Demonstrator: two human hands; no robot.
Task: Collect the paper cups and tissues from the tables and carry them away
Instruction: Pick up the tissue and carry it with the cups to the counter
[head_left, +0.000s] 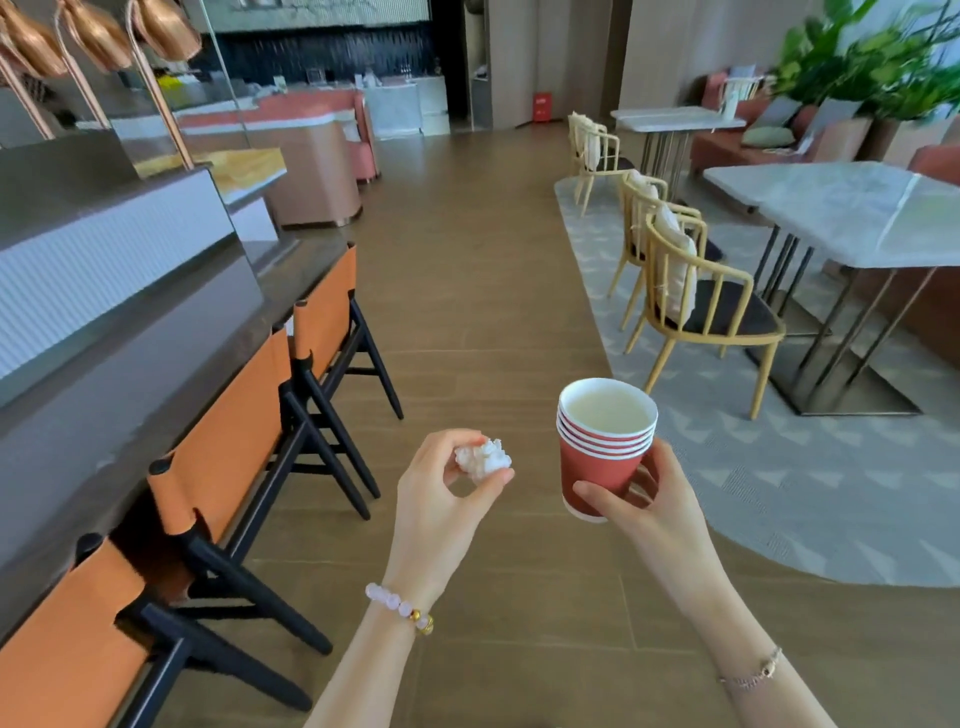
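Note:
My right hand grips a stack of several red paper cups, nested upright, white inside, held above the wooden floor. My left hand pinches a crumpled white tissue ball between thumb and fingers, just left of the cups. Both hands are raised in front of me at about the same height, roughly a hand's width apart.
A long grey bar counter with orange-backed black stools runs along the left. Marble-topped tables with yellow chairs stand on a grey rug at the right. A wooden floor aisle runs ahead between them.

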